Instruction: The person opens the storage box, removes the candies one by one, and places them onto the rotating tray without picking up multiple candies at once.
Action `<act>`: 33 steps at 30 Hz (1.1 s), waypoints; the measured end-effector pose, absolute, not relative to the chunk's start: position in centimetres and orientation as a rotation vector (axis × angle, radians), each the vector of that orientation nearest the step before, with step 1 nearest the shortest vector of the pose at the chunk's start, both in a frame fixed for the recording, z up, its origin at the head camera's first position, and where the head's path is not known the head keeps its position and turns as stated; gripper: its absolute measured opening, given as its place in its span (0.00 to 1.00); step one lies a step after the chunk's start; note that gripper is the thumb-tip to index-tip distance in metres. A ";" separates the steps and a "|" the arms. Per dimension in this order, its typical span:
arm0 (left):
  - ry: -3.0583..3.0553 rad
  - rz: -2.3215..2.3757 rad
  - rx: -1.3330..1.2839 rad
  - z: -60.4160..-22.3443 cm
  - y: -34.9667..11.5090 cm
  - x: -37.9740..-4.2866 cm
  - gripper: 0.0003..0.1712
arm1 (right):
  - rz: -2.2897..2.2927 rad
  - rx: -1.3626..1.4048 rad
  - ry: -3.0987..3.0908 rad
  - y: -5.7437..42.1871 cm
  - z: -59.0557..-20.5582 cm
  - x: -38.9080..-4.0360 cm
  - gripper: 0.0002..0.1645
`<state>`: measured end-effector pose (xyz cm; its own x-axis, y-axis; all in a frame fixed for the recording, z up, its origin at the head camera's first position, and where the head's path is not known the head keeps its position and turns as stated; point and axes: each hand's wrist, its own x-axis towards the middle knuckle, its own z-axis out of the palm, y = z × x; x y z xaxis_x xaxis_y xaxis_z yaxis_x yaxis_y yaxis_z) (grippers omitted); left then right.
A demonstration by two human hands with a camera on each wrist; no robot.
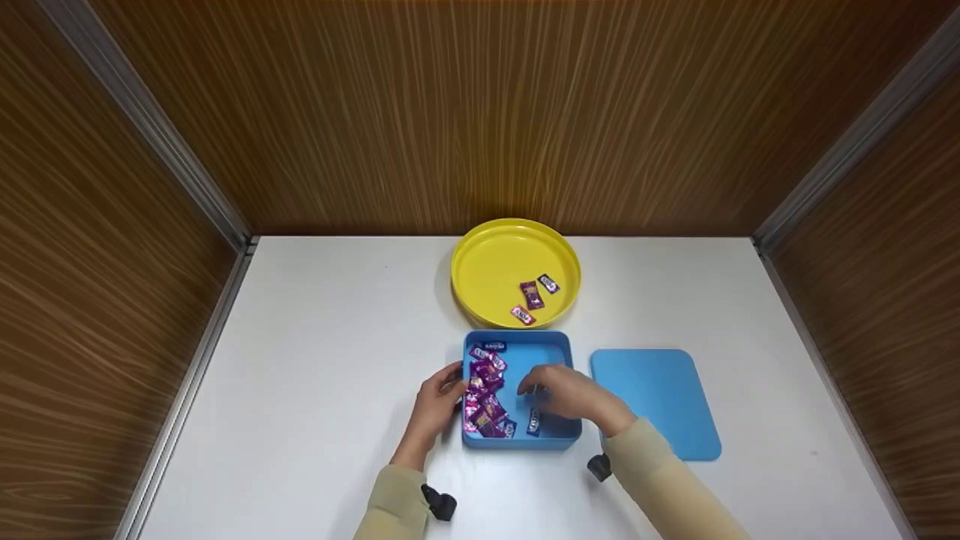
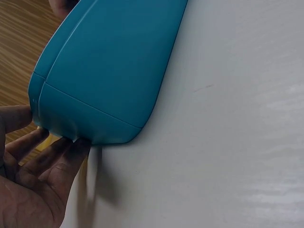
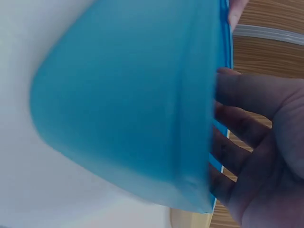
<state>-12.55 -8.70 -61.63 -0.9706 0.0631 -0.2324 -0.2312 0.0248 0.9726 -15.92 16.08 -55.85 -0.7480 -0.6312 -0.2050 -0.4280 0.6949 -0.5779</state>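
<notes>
A blue square box [image 1: 521, 444] stands uncovered in front of the person. Wrapped candies [image 1: 486, 390] in purple, pink and dark blue are heaped along its left side. One dark blue candy [image 1: 533, 421] lies apart near the front wall. The left hand [image 1: 439, 405] rests its fingertips against the box's outer left wall, close to the rim. Over the right half of the box, the right hand [image 1: 566, 391] reaches in with bent, spread fingers; in the right wrist view the rim hides its fingertips. No candy shows between the fingers.
Behind the box stands a round yellow tray [image 1: 487, 281] with a pink candy [image 1: 523, 314], a purple candy [image 1: 532, 295] and a dark candy [image 1: 548, 283] in it. A blue lid [image 1: 667, 397] lies to the right. Wood-patterned panels [image 1: 480, 112] enclose the white table [image 1: 322, 337].
</notes>
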 end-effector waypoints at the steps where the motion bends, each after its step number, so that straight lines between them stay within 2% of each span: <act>1: 2.087 2.052 -0.168 -61.7 -8.7 -12.5 0.26 | -0.693 -0.839 2.517 16.1 -56.0 -15.8 0.17; 5: 2.079 2.058 -0.154 -61.5 -8.8 -12.5 0.26 | -0.585 -0.929 2.530 16.2 -56.6 -15.3 0.17; 13: 2.095 2.035 -0.129 -57.5 -8.7 -11.4 0.27 | -0.443 -0.974 2.607 16.1 -57.6 -14.7 0.15; 33: 2.077 2.050 -0.122 -57.9 -8.8 -11.6 0.27 | -0.348 -1.113 2.722 16.0 -58.9 -14.2 0.09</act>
<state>-11.57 -8.81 -57.92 -0.9723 0.0948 -0.2139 -0.2126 0.0233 0.9769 -14.17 16.00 -58.89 -0.7034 -0.7066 -0.0772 -0.6645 0.6923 -0.2814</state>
